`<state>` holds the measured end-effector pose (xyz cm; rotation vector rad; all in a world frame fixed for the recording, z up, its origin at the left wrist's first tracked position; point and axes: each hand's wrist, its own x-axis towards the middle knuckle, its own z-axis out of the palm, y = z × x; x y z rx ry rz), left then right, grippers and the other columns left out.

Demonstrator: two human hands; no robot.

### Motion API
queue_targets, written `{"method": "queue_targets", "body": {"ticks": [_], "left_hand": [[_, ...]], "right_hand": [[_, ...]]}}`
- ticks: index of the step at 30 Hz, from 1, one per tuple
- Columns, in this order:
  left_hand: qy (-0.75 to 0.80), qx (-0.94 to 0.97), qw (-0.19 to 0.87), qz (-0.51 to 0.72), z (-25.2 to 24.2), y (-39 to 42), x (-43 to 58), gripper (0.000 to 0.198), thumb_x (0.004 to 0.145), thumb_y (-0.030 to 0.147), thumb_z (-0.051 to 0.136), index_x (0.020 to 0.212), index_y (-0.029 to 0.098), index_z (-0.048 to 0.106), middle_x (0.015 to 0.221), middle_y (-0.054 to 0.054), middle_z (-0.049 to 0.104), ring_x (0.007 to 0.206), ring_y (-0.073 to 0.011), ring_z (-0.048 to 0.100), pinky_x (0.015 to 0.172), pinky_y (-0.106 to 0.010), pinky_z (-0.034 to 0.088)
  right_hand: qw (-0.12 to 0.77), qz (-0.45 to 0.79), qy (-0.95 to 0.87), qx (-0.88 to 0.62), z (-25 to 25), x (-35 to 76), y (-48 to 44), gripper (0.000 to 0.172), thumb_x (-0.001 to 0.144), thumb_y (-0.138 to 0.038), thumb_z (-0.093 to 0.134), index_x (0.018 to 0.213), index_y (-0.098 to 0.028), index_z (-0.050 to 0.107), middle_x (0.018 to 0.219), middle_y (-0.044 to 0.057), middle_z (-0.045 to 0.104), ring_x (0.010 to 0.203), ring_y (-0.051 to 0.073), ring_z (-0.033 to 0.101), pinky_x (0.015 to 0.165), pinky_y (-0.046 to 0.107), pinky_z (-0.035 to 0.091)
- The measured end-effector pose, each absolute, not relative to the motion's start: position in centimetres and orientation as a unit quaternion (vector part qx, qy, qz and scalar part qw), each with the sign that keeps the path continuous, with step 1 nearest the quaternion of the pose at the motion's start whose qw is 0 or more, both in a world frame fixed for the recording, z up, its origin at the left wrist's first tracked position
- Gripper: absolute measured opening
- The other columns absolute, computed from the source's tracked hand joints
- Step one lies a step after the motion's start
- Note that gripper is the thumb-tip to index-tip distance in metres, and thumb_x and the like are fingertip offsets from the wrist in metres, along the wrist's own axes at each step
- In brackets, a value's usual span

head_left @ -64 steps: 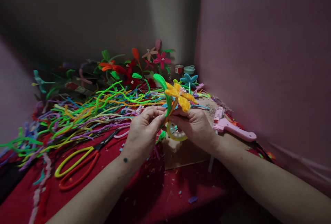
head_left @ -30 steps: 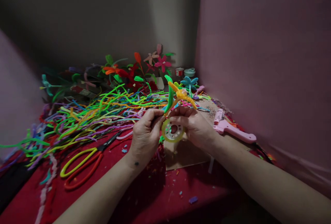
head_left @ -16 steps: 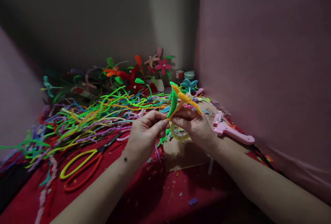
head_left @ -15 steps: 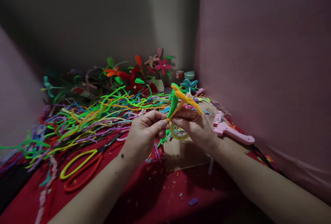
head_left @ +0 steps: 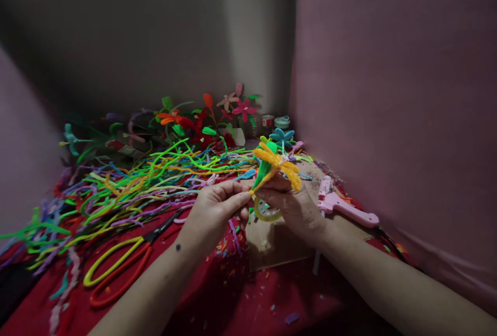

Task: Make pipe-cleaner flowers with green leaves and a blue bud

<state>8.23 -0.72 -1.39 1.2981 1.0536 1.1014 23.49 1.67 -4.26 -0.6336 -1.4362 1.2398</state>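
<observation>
An orange pipe-cleaner flower (head_left: 290, 166) with a green leaf (head_left: 262, 171) beside its stem is held between my hands. My left hand (head_left: 217, 210) pinches the lower tip of the stem between thumb and fingers. Below the petals, my right hand (head_left: 301, 210) is closed around the stem and leaf, its fingertips partly hidden behind them. A yellow ring-shaped roll (head_left: 265, 217) shows just under the hands, above a piece of cardboard (head_left: 277, 253).
Loose pipe cleaners (head_left: 155, 175) in many colours cover the left and middle. Scissors (head_left: 116, 262) with yellow and red handles lie at front left. A pink glue gun (head_left: 349, 209) rests at right. Finished flowers (head_left: 202, 118) stand along the back, near a teal-lidded container (head_left: 282, 122).
The orange flower has turned in my hands, so its petals fan out more to the right. Both hands sit slightly lower in view, and the whole scene has shifted slightly down.
</observation>
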Motion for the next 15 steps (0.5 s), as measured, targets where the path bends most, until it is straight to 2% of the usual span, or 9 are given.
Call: {"method": "queue_targets", "body": {"ticks": [3,8,11,15], "left_hand": [[0.482,0.612,0.408,0.476,-1.7,-1.0,8.4,0.013,0.075,0.026,0.063,0.068,0.015,0.063,0.058,0.001,0.058,0.055,-0.0107,0.052,0.055,-0.023,0.042],[0.445,0.712,0.21,0.501,-3.1,-1.2,8.5,0.009,0.08,0.023,0.056,0.083,0.02,0.065,0.079,-0.002,0.061,0.073,-0.0136,0.054,0.067,-0.024,0.042],[0.446,0.701,0.234,0.505,-3.2,-1.4,8.5,0.007,0.079,0.022,0.058,0.077,0.019,0.064,0.072,0.0,0.059,0.066,-0.0118,0.05,0.063,-0.022,0.04],[0.453,0.626,0.385,0.504,-2.3,-1.6,8.3,0.01,0.074,0.024,0.062,0.068,0.018,0.065,0.063,0.001,0.056,0.059,-0.0104,0.045,0.055,-0.021,0.036]], "right_hand": [[0.548,0.516,-0.598,-0.277,-4.9,23.4,1.9,0.017,0.072,-0.039,0.068,0.084,-0.027,0.073,0.084,0.003,0.07,0.083,0.023,0.062,0.073,0.037,0.052],[0.556,0.535,-0.58,-0.262,-5.1,23.2,1.8,0.018,0.074,-0.035,0.067,0.087,-0.024,0.073,0.084,0.003,0.069,0.078,0.02,0.062,0.072,0.034,0.051],[0.55,0.537,-0.584,-0.261,-4.2,23.1,1.4,0.022,0.073,-0.038,0.067,0.086,-0.021,0.073,0.084,0.005,0.07,0.08,0.021,0.063,0.077,0.037,0.051],[0.556,0.467,-0.635,-0.265,-2.8,23.7,0.9,0.015,0.071,-0.036,0.07,0.079,-0.024,0.074,0.078,0.003,0.07,0.08,0.02,0.064,0.079,0.038,0.052]]}}
